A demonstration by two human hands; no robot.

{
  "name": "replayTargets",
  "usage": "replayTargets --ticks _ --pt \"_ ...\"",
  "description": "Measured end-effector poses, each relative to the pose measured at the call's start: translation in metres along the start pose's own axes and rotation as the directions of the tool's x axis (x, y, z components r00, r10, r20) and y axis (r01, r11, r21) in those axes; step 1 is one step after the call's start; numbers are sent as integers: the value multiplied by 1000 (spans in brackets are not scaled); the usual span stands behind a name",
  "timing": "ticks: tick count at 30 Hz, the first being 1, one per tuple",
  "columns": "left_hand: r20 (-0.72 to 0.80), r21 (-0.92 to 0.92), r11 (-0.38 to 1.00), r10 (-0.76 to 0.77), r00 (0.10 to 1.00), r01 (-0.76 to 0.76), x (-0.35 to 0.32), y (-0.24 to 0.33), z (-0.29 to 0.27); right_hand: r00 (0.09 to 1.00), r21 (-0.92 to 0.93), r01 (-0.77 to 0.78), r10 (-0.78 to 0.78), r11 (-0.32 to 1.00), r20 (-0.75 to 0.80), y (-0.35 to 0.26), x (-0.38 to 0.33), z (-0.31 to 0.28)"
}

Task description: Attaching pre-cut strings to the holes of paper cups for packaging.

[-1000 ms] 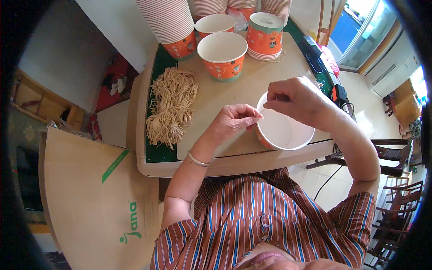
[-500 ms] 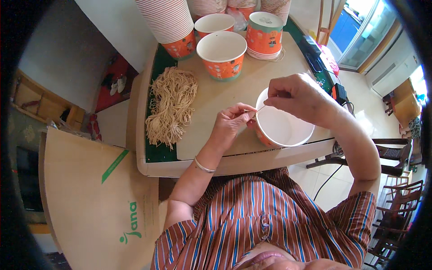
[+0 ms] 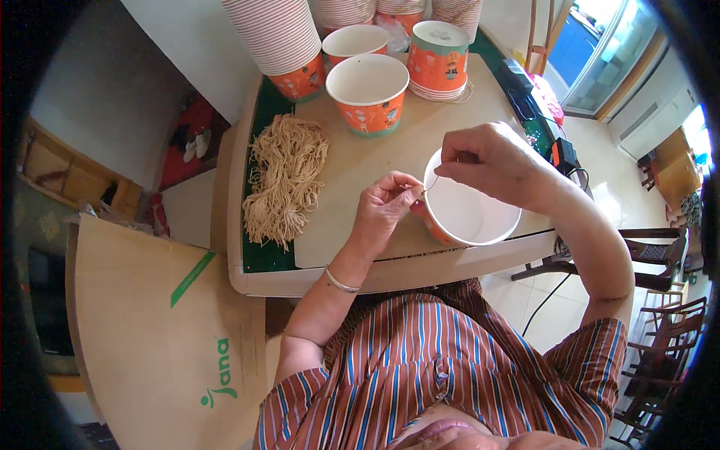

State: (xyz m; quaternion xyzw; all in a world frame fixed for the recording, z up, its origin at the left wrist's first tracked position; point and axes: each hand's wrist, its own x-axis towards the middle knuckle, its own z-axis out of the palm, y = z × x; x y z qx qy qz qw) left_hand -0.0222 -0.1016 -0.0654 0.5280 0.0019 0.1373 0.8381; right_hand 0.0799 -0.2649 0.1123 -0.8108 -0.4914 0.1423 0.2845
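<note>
Nearest me, my striped shirt [image 3: 450, 360] fills the lower view, and a flat brown cardboard sheet [image 3: 157, 330] with a green tape strip lies off my left side. My left hand [image 3: 386, 210], a thin bangle [image 3: 341, 282] on its wrist, sits at the near edge of the small wooden table [image 3: 360, 157]; its fingertips are pinched together at the left rim of an orange paper bowl [image 3: 471, 206] with a white inside, on what looks like a thin strand, too fine to be sure of. The bowl is tilted toward me at the table's front right corner. My right hand [image 3: 491, 161] arches over the bowl's far rim, thumb and forefinger pinched just above the rim; whether they grip the rim or a strand I cannot tell. Left of the hands, a heap of pale straw-coloured strings [image 3: 283, 180] lies partly on the green strip along the table's left edge. Further back stand two open orange paper bowls [image 3: 369, 90], one behind the other, a lidded orange cup [image 3: 439, 56] to their right, and tall stacks of nested cups [image 3: 281, 37] at the far edge.
</note>
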Motion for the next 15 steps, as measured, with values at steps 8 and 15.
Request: replayTargets --ticks 8,15 --pt "40 103 994 21 999 -25 -2 3 3 1000 11 -11 11 1000 22 0 3 0" --pt "131 185 978 75 989 -99 -1 -3 -3 999 2 -29 29 1000 24 -1 5 2"
